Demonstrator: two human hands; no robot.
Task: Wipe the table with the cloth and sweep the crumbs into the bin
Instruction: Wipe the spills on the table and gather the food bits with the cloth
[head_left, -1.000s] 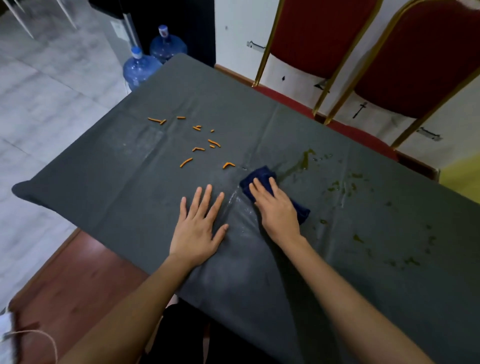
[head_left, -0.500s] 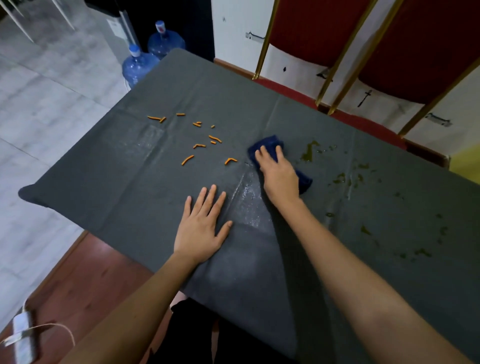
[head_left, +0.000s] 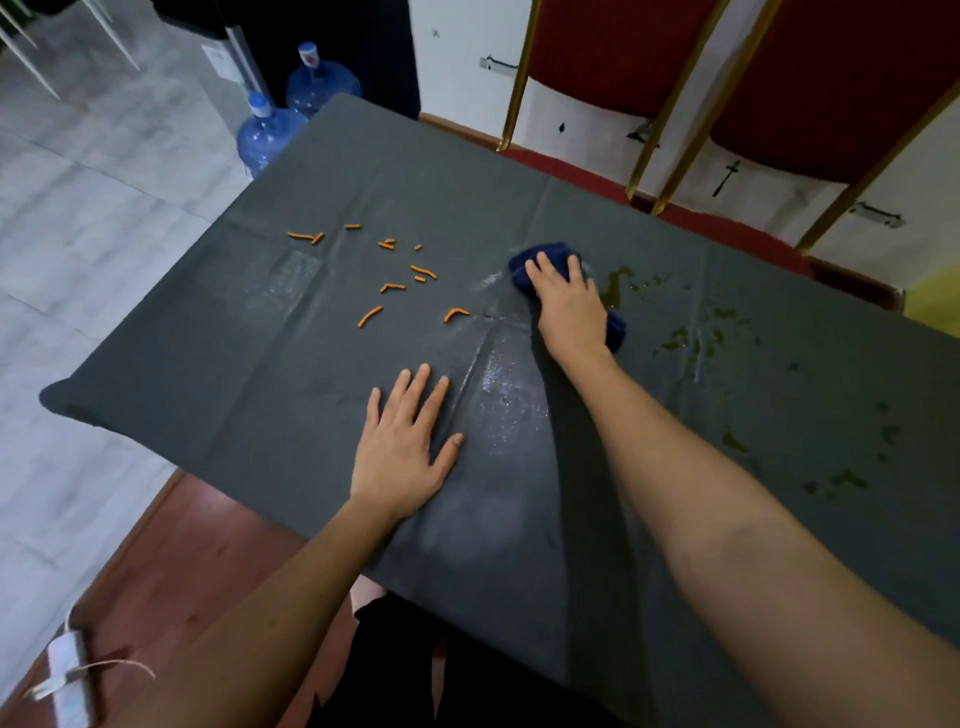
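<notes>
Table (head_left: 234, 364) draped in grey, filling the centre of the frame. Your right hand (head_left: 569, 306) presses flat, fingers extended, on the blue cloth (head_left: 548, 253) just right of centre, beside a green spill (head_left: 613, 286). Your left hand (head_left: 402, 447) lies flat and released on the table, lower centre. Orange crumbs (head_left: 370, 316) lie scattered left of the cloth, apart from both hands.

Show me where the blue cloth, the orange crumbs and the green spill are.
blue cloth (head_left: 556, 248), head view, its bare far edge.
orange crumbs (head_left: 370, 316), head view, the long crumb at near left.
green spill (head_left: 613, 287), head view, the largest streak beside the cloth.
</notes>
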